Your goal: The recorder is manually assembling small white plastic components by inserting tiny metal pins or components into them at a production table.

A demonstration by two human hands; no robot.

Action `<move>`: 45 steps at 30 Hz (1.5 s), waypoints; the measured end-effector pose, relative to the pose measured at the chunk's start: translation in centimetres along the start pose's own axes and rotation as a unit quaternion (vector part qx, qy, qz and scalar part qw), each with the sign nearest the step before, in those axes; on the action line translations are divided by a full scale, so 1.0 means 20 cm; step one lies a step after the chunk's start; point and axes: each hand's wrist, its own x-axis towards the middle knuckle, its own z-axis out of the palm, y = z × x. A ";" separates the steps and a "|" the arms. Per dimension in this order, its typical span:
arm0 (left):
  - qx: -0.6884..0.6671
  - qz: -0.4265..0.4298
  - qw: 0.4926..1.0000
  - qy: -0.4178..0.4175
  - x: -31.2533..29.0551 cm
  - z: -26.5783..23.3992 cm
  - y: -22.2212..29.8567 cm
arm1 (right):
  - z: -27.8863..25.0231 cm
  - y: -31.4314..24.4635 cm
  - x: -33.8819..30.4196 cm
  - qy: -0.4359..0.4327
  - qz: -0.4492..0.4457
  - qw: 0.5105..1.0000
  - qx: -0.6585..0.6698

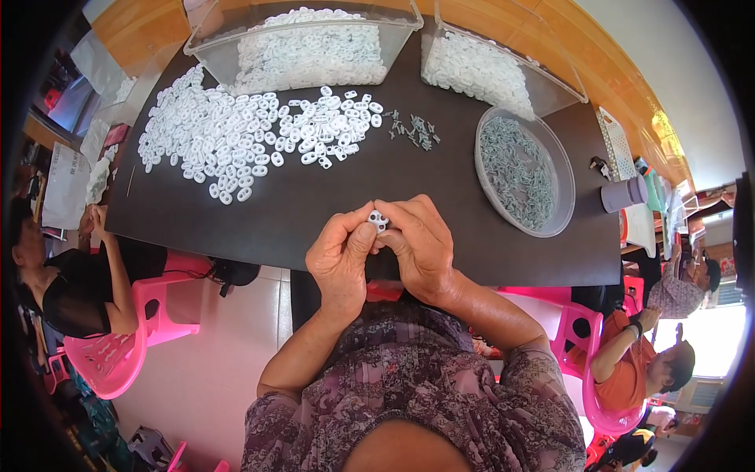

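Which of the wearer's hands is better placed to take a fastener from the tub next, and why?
Probably the right hand: it is nearer the round clear tub of grey fasteners. The left hand is farther; both hold the white holed piece.

To our left we see a person in a dark top [75, 299] by a pink plastic chair [101, 363], with a white sack [63, 189] near them. To our right we have a person in an orange top [624, 379] and, beyond, one in a patterned top [675, 291]. By the counter's [307, 197] right edge we notice a greyish-purple cylinder [624, 194] and a white perforated strip [617, 145]; a pale floor [228, 346] lies below.
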 end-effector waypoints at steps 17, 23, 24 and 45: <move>0.018 0.030 0.999 0.035 -0.02 0.02 0.00 | 0.03 -0.01 -0.03 0.001 0.046 0.997 0.054; -0.013 0.027 0.999 0.028 -0.03 0.04 0.00 | 0.04 -0.03 -0.05 0.029 0.091 0.990 0.100; -0.013 0.027 0.999 0.028 -0.03 0.04 0.00 | 0.04 -0.03 -0.05 0.030 0.110 0.988 0.108; 0.026 0.098 0.993 0.063 -0.08 0.04 -0.02 | 0.10 -0.05 -0.01 0.090 -0.050 0.995 0.013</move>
